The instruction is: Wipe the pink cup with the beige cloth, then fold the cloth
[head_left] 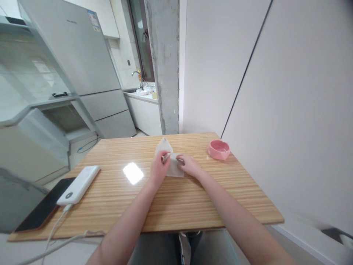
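A thin white sheet (175,169), a paper napkin by its look, lies partly folded near the middle of the wooden table (171,206). One pointed part of it rises behind my left hand, and a squarer part hangs between my two hands. My left hand (160,167) pinches the sheet's upper edge between thumb and fingers. From the other side, my right hand (190,164) has its fingers closed on the right edge. Parts of the fold are hidden by my fingers.
A pink ashtray (218,149) stands near the table's right edge. At the left lie a white power bank (78,185) with a cable (56,222) and a dark flat tablet-like thing (41,208). A white wall (248,110) borders the right side.
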`<state>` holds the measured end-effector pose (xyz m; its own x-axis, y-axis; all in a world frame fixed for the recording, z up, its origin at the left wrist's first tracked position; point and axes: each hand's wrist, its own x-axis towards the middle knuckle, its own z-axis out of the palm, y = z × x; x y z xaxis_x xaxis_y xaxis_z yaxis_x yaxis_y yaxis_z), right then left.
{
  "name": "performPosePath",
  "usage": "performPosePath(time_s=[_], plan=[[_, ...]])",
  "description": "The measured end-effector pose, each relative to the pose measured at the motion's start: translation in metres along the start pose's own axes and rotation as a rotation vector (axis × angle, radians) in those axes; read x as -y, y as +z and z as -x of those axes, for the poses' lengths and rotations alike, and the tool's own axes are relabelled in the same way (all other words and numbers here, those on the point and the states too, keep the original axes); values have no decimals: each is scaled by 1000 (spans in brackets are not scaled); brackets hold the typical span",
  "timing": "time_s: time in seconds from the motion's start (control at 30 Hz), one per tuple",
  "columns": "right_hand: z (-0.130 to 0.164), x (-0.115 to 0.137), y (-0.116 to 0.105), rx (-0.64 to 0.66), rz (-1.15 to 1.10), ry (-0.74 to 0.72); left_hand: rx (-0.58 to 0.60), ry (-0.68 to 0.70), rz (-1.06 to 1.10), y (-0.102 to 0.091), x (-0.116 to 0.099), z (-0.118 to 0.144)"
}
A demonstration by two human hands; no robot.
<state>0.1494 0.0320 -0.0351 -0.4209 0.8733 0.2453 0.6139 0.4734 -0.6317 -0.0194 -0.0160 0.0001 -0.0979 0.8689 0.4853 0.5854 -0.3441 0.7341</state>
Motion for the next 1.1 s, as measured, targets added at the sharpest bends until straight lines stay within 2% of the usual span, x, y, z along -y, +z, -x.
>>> performPosePath(time_s=[0.1, 0.17, 0.23, 0.27, 0.4, 0.5, 0.63, 0.73, 0.83, 0.9, 1.0, 1.07, 1.1], plan=[[-10, -13, 1, -108, -258, 86, 317, 195, -126, 23, -1, 9], [-16, -20, 3, -235, -356, 184, 424, 246, -206, 29, 2, 12], [-18, -26, 6, -313, -378, 249, 454, 254, -252, 30, 5, 13], [-18, -28, 8, -310, -375, 244, 455, 263, -262, 29, 6, 14], [-14, -29, 15, -225, -274, 91, 422, 356, -278, 24, 3, 13], [-13, -25, 17, -236, -204, 8, 379, 420, -287, 21, -2, 13], [-12, -18, 15, -199, -131, -37, 446, 474, -283, 17, -9, 13], [-7, -12, 9, -276, 62, -10, 481, 386, -288, 9, -7, 9], [-1, -1, 2, -384, 114, -8, 376, 197, -377, 2, 6, 2], [3, 9, 2, -318, 70, -113, 353, 69, -473, 1, 20, -2], [10, 29, 9, -116, 41, -260, 433, -42, -475, 6, 36, -4], [16, 42, 14, -34, 102, -244, 442, -56, -341, 7, 42, -5], [19, 47, 15, -15, 158, -208, 408, -56, -262, 6, 44, -6]])
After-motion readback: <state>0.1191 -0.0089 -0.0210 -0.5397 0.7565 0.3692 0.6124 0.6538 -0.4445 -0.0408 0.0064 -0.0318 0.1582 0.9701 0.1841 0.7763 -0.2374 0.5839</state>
